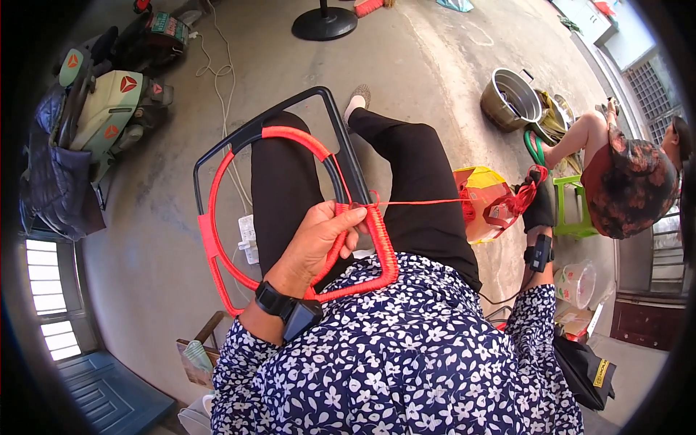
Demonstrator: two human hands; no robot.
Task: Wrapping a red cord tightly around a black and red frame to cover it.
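A black metal frame, rectangular with a ring inside, rests across my lap. Much of it is wrapped in red cord, with tight coils along the near right side. My left hand is closed round the frame and ring at that side, its thumb pressing near the end of the coils. From there a taut strand of red cord runs right to a loose bundle. My right hand is stretched out to the right by this bundle, apparently gripping the cord; its fingers are hard to make out.
A yellow-and-red bag stands by my right knee. Beyond it are a large metal pot and a person beside a green stool. A parked scooter stands left; a power strip lies by my left leg.
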